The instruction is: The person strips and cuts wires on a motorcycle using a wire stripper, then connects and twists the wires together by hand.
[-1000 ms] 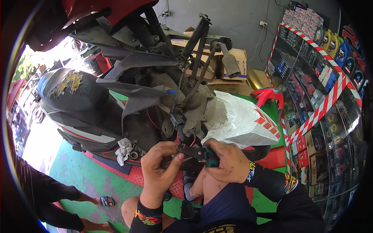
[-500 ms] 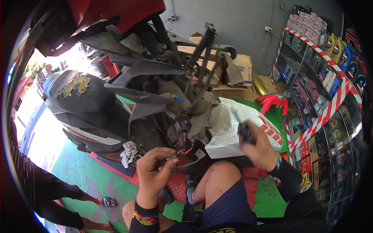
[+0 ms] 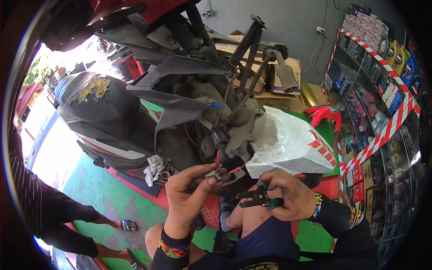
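A partly stripped scooter [image 3: 180,99] stands before me, its inner frame and wiring bared. My left hand [image 3: 189,193] is closed in a pinch on a small greyish wire connector [image 3: 212,174] below the steering column. Red wires [image 3: 235,170] run from there, and a black plug [image 3: 219,137] hangs just above. To the right, over my knee, my right hand [image 3: 290,198] is wrapped round pliers [image 3: 257,198] with dark green grips. Their dark jaws point left toward the connector, apart from it. My right fingers partly hide the handles.
A white front fender [image 3: 288,144] lies beyond my right hand. Crumpled white paper [image 3: 154,168] and a tape roll [image 3: 165,175] sit by the torn seat [image 3: 99,103]. A glass display case [image 3: 373,126] lines the right. Another person's legs [image 3: 67,220] are at the lower left.
My right hand has come down and left with the pliers, toward my left hand. The left hand keeps its pinch. The whole view has shifted slightly.
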`<state>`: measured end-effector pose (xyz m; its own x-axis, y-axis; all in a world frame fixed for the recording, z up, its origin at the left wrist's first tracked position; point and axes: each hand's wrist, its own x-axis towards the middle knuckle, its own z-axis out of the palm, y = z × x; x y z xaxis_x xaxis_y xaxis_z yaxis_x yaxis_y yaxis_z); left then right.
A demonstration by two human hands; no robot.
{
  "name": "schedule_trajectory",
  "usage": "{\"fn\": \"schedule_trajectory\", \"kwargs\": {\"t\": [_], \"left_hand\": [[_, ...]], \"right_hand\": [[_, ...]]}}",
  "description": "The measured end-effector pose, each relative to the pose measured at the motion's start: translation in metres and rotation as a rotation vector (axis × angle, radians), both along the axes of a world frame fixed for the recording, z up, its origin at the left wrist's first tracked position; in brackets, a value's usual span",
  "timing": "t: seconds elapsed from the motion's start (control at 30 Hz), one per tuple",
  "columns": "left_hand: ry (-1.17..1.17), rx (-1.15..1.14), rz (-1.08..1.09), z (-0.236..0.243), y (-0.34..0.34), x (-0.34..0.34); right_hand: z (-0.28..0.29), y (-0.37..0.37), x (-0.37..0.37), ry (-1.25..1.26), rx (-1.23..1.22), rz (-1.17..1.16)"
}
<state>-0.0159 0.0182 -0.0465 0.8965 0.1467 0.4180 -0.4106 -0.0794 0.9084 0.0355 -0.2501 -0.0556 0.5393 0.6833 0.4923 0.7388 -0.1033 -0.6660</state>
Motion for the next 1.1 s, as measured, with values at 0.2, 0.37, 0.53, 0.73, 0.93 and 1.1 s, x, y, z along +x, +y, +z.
{"fn": "schedule_trajectory", "kwargs": {"t": [0.2, 0.37, 0.53, 0.73, 0.93, 1.1], "left_hand": [[0.073, -0.186, -0.103, -0.003, 0.005, -0.001], [0.12, -0.232, -0.109, -0.011, 0.008, 0.001], [0.083, -0.179, -0.079, -0.006, 0.006, -0.004], [0.122, 0.124, 0.06, -0.003, 0.044, -0.021], [0.475, 0.356, -0.077, 0.006, 0.024, -0.03], [0.528, 0.205, -0.235, -0.004, 0.042, -0.031]], "right_hand": [[0.015, 0.016, -0.002, -0.216, -0.081, -0.03], [0.025, 0.03, -0.005, -0.344, -0.212, -0.244], [0.017, 0.038, -0.01, -0.404, -0.302, -0.223], [0.019, 0.042, -0.013, -0.454, -0.342, -0.316], [0.017, 0.045, -0.016, -0.514, -0.376, -0.328], [0.01, 0.046, -0.015, -0.5, -0.413, -0.267]]}}
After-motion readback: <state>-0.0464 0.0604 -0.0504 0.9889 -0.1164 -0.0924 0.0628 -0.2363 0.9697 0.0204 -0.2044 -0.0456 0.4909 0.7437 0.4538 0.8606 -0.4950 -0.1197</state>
